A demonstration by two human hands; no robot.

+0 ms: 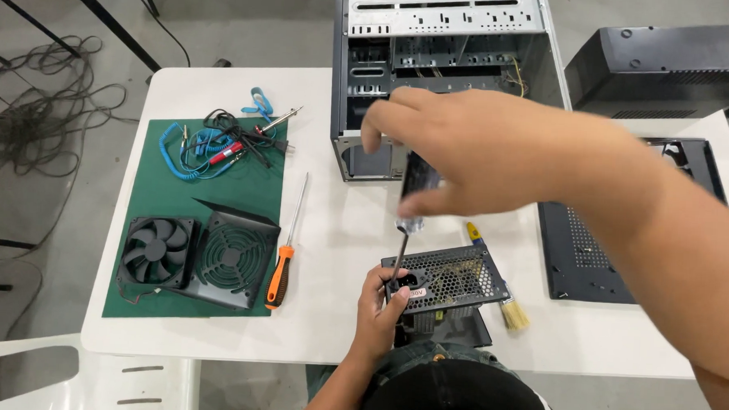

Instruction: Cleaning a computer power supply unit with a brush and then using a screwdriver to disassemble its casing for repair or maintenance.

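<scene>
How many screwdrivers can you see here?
2. An orange-handled screwdriver lies by the green mat. The right hand holds another screwdriver upright over the power supply. Others may be hidden.

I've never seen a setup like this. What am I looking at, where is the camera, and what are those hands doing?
No machine here: a person works with bare hands, and the one camera sits on their head, looking down at a white table.

The right hand, large because it is near the lens, grips the handle of a screwdriver whose tip points down at a grey metal power supply box. The left hand steadies that box at the table's near edge.

Behind stands an open computer case. On a green mat lie two black fans and coiled cables. Beside the mat rests an orange-handled screwdriver; a small brush lies right of the box, and a dark case panel further right.
</scene>
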